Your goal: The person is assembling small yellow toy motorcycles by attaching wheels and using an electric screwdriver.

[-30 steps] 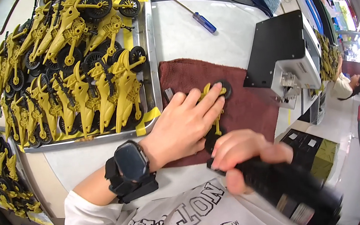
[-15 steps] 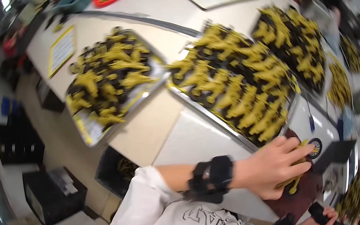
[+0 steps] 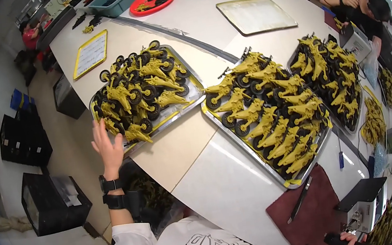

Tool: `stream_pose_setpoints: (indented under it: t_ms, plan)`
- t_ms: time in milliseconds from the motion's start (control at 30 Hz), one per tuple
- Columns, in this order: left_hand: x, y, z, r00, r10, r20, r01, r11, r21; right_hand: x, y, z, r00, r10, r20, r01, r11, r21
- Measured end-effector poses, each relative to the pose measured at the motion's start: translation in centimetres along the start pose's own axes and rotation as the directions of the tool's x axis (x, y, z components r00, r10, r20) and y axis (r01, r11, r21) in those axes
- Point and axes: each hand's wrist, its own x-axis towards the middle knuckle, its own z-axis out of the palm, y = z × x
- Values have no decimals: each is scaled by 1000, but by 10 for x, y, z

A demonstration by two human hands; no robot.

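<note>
My left hand is at the near left edge of the left metal tray, fingers stretched and apart, holding nothing. Beside its fingertips lie yellow-and-black toy motorcycles, heaped in that tray with their black wheels showing. At the lower right, my right hand is partly cut off by the frame, beside a maroon cloth; its fingers are too hidden to read. A slim dark tool lies on the cloth, near a small machine with a black top.
A middle tray and a right tray hold rows of similar toys. Farther off are a flat pale tray, a red dish and a teal bin. Another person works at the far right.
My left hand has swung from above the maroon cloth, where it held a yellow toy motorcycle, to the left tray, and is now empty. The view has shifted; the cloth and tool are uncovered.
</note>
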Motion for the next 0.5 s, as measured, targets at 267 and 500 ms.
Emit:
stream_pose_setpoints:
  t_ms: [267, 500]
  plan:
    - [12, -60, 25, 929, -348, 126, 350, 719, -600, 5, 1, -22, 995, 29, -100, -29, 1000, 5]
    - [-14, -9, 53, 984, -176, -31, 154, 924, -351, 8, 0, -41, 993, 38, -114, -40, 999, -12]
